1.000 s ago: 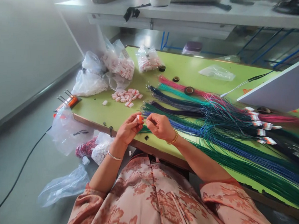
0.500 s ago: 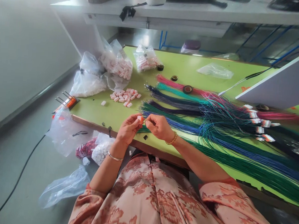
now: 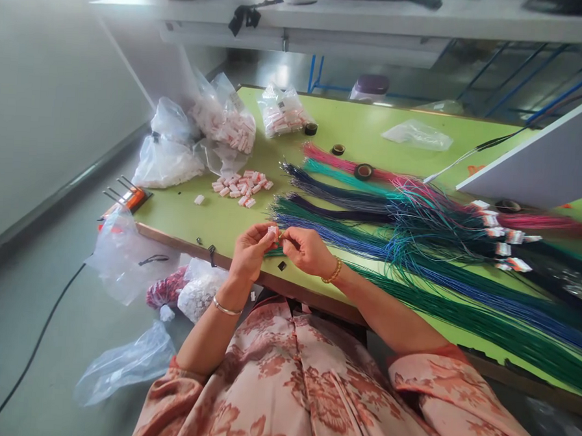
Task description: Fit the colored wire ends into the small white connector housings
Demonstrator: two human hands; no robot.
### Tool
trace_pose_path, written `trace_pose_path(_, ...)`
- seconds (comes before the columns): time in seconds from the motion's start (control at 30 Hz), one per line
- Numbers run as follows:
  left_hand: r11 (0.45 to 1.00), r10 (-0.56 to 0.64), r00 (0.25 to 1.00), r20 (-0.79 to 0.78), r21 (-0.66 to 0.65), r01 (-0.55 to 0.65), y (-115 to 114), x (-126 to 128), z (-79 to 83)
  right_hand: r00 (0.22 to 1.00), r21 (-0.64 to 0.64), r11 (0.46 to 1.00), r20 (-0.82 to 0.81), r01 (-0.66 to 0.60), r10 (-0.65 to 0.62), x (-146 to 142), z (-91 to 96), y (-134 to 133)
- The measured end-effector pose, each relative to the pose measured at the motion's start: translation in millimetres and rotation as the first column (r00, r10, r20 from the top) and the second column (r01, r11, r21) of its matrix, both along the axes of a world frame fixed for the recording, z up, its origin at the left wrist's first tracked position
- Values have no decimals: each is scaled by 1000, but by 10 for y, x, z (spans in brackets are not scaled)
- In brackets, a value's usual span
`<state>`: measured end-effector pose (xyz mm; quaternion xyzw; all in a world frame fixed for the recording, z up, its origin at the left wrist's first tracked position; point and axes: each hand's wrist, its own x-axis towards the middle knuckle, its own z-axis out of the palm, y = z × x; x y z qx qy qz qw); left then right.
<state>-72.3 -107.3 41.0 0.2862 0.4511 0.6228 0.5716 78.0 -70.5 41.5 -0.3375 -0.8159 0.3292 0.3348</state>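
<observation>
My left hand (image 3: 250, 250) pinches a small white and orange connector (image 3: 273, 231) just above the near edge of the green table (image 3: 213, 217). My right hand (image 3: 309, 250) is closed in a pinch right beside it, its fingertips at the connector and on the end of a thin wire from the green bundle (image 3: 462, 311). Both hands touch at the fingertips. Long bundles of blue (image 3: 415, 267), dark purple (image 3: 341, 196), teal (image 3: 351, 181) and pink wires (image 3: 352, 165) fan out to the right across the table.
A loose pile of white and pink connectors (image 3: 241, 188) lies left of the wires. Plastic bags of parts (image 3: 227, 127) sit at the table's far left; more bags (image 3: 133, 255) hang and lie below the edge. Tape rolls (image 3: 364, 172) rest among the wires. A white board (image 3: 542, 159) stands right.
My two hands have come a little closer together at the connector; the view has shifted slightly. Nothing else on the table has moved.
</observation>
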Motion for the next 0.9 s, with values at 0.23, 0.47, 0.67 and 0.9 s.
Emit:
trace_pose_path(0.23, 999, -11, 997, -81, -44, 7, -136, 23, -74, 996, 38, 999, 82, 13, -16, -62, -79, -132)
trace_pose_path(0.47, 993, -62, 998, -28, -99, 59, -100, -177, -102, 973, -50, 992, 207, 114, -101, 263, 13, 423)
trace_pose_path(0.67, 990, -73, 997, -17, -124, 70, -42, -214, -120, 726, 72, 974, 654, 217, -210, 318, -147, 690)
trace_pose_path(0.9, 989, -85, 996, -13, -124, 83, -14, -228, -197, 707, 156, 980, 680, 123, -197, 300, -176, 666)
